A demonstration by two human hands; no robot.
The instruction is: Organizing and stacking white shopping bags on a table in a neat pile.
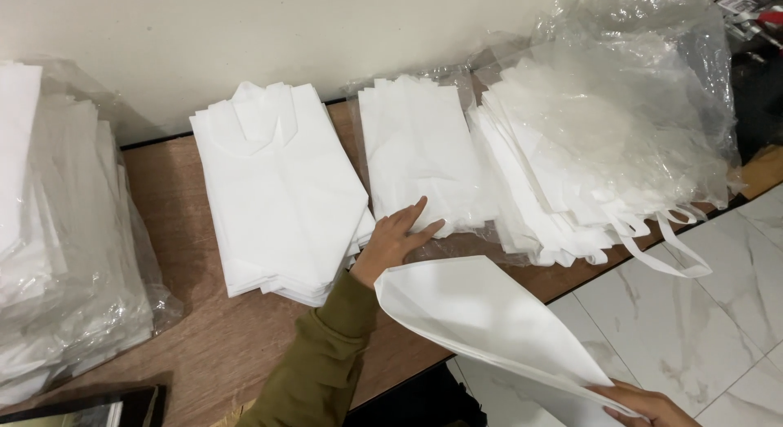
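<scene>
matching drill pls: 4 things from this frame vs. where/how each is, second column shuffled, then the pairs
Things:
1 left hand
2 right hand
3 folded bag stack
4 plastic-wrapped bundle

Places:
A far left of the wooden table
B flat on the middle pile
C pinching the loose white bag
D unwrapped, left of the middle pile

Pairs: 1-B, 2-C, 3-D, 4-A

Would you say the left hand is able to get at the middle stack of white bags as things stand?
Probably yes: the left hand already rests its fingertips on the near edge of the middle stack, with nothing lying over it.
</scene>
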